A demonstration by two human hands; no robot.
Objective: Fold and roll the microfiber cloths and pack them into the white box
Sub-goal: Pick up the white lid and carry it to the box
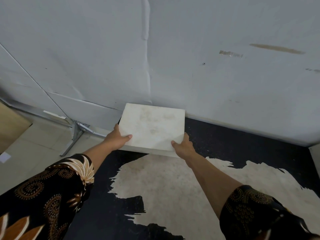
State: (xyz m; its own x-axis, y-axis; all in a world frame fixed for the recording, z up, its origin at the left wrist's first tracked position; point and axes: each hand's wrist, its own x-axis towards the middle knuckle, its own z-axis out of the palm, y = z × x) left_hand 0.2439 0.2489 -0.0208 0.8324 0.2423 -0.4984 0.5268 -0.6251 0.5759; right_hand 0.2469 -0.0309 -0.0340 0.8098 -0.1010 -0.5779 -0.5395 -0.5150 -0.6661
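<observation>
Both hands hold the white box [152, 125], which is flat and square with a smooth lid that has a few faint brown smudges. The left hand [117, 138] grips its near left corner and the right hand [184, 147] its near right corner, each with a thumb on top and the fingers tucked out of sight under it. The box's far side is at the near edge of the grey table [225, 84], whose top is wrinkled, and its near side hangs over a fuzzy black and cream rug [173, 187].
</observation>
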